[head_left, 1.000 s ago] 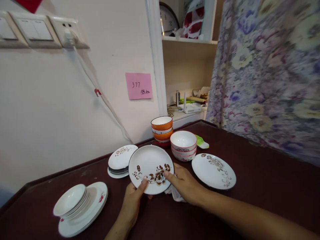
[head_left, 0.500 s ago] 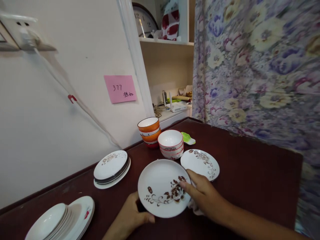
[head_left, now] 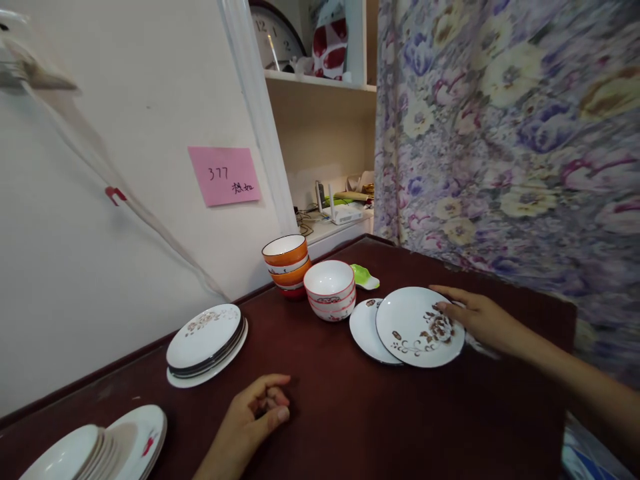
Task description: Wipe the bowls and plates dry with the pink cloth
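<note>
My right hand [head_left: 477, 320] grips the right edge of a white plate [head_left: 410, 323] with a brown flower pattern, thumb on top. A pale cloth [head_left: 483, 347] shows partly beneath that hand. The held plate overlaps a second flowered plate [head_left: 364, 333]; whether the two touch I cannot tell. Over the bare tabletop, my left hand [head_left: 255, 417] is empty, its fingers loosely curled and apart from the thumb. Nearest to it on the left is a stack of plates [head_left: 207, 340], the top one flowered.
Red-rimmed white bowls [head_left: 330, 290] are stacked behind the plates, beside a stack of orange and white bowls [head_left: 285, 263]. A green dish [head_left: 365, 277] lies behind them. More white plates [head_left: 143, 443] and small dishes [head_left: 63, 457] sit at front left. A wall [head_left: 125, 267] borders the dark table [head_left: 320, 400].
My right hand has carried the flowered plate rightward over the other one. My left hand has let go of it. The view has shifted slightly to the right.
</note>
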Motion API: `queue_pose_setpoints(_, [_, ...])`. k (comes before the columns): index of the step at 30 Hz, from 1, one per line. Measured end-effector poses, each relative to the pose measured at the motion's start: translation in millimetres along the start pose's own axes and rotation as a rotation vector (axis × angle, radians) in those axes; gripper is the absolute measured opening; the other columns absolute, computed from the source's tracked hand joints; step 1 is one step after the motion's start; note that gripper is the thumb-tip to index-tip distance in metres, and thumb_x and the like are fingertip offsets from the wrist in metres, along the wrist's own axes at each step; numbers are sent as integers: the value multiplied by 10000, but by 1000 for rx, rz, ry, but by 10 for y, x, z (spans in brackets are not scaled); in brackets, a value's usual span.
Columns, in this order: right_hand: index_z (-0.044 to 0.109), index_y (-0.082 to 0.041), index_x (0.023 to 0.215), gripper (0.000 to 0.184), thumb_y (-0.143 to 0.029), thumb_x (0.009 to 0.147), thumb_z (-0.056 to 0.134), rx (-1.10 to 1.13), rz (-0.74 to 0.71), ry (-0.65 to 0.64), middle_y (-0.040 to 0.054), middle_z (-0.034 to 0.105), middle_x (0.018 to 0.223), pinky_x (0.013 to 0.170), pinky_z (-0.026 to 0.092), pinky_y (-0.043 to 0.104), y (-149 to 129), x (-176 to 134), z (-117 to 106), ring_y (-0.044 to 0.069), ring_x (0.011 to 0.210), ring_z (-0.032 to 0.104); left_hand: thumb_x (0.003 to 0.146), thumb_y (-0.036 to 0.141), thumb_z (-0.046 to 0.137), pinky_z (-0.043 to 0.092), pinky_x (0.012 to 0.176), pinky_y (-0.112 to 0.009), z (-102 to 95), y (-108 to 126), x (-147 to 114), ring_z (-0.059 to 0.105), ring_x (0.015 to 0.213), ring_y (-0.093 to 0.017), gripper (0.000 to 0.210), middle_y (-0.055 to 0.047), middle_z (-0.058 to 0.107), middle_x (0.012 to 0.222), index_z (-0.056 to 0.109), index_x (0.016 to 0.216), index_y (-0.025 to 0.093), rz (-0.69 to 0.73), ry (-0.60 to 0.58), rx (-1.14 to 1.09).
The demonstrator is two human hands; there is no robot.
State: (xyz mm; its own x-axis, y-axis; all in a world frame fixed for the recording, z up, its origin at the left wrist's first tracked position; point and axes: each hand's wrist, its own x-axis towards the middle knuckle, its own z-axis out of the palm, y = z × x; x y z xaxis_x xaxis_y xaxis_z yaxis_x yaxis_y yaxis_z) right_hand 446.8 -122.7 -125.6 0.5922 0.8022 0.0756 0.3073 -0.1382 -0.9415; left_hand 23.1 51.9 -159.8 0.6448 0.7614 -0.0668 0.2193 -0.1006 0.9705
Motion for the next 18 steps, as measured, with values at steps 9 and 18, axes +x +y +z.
queue_pose_setpoints(9, [618,-180,1240,513,-375,765,604,19,67,-77,103,720,1109,799,577,342,92,240,175,255,943,698,715,429,732,430,677,-287,15,2,-3,602,691,-160,391,-2,648,760,662,1042,226,6,2,-33])
queue_pose_setpoints(18, [568,-256,1303,489,-410,842,520,-523,-47,-123,67,627,1294,919,494,349,206,352,135,272,1117,620,728,447,712,422,683,-301,5,-6,4,606,692,-172,402,-4,648,758,651,1054,219,-3,1,-24])
